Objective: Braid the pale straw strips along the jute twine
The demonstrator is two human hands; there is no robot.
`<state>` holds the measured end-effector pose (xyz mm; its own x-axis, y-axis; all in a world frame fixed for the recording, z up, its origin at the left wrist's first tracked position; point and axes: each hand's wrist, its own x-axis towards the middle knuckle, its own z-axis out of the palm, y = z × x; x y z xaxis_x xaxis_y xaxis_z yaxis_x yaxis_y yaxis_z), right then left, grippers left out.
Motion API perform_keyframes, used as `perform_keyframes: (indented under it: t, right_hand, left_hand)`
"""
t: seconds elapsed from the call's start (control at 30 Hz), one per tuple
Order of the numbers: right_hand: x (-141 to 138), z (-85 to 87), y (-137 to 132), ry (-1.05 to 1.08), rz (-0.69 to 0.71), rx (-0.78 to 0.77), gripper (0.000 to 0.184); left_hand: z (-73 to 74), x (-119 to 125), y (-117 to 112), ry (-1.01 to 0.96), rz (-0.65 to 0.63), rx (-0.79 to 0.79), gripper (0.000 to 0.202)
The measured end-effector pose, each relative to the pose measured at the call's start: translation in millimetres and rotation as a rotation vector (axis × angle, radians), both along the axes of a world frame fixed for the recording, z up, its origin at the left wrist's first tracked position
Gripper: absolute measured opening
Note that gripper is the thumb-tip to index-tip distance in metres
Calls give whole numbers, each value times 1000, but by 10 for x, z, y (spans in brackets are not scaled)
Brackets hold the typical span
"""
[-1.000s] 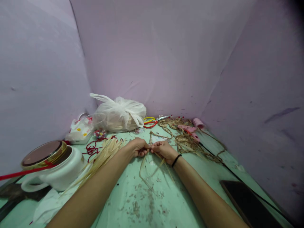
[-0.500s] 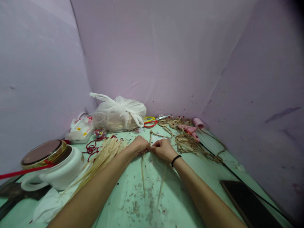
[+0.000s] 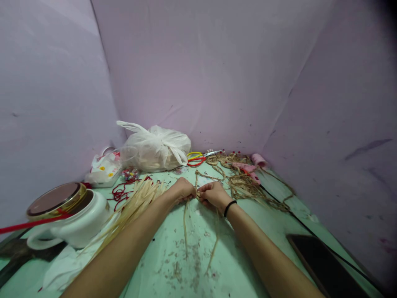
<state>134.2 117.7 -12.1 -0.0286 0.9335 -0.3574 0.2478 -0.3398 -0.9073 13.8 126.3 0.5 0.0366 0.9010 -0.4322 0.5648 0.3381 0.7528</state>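
My left hand and my right hand meet fingertip to fingertip over the green table. Both are closed, pinching a thin braided cord of straw-coloured fibre that runs away from me toward a coiled heap of braid. From under the left hand hangs one loose fibre strand, and another strand trails below the right hand. A black band circles my right wrist. Beside my left forearm lies a bundle of pale raffia-like strips. The exact finger grip is partly hidden.
Scissors, a pink glue gun and a pink thread spool sit at the back. A knotted plastic bag stands behind red yarn. At left is a white mug; a dark phone lies at right.
My right fingers have shifted slightly and opened out a little at the cord. The strand below the right hand has swung and bent; the left hand stays in place.
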Motion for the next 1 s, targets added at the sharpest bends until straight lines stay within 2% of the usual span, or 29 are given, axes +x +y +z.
perform_keyframes:
  t: [0.17, 0.33, 0.6, 0.7, 0.87, 1.0]
  right_hand:
    - [-8, 18, -18, 85, -5, -23, 16]
    - [9, 50, -15, 211, -42, -32, 18]
    - [54, -6, 31, 322, -4, -102, 15]
    - [46, -24, 34, 247, -34, -89, 15]
    - [10, -58, 44, 43, -103, 40, 19]
    - [-71, -38, -42, -337, -78, 392, 16]
  left_hand:
    - [53, -4, -23, 79, -17, -6, 21]
    - [59, -24, -14, 60, -20, -35, 21]
    - [111, -7, -56, 31, -4, -36, 22]
    - [120, -3, -65, 34, -22, -43, 22]
    - [54, 12, -22, 62, 6, -64, 20]
    - [5, 27, 7, -14, 46, -54, 17]
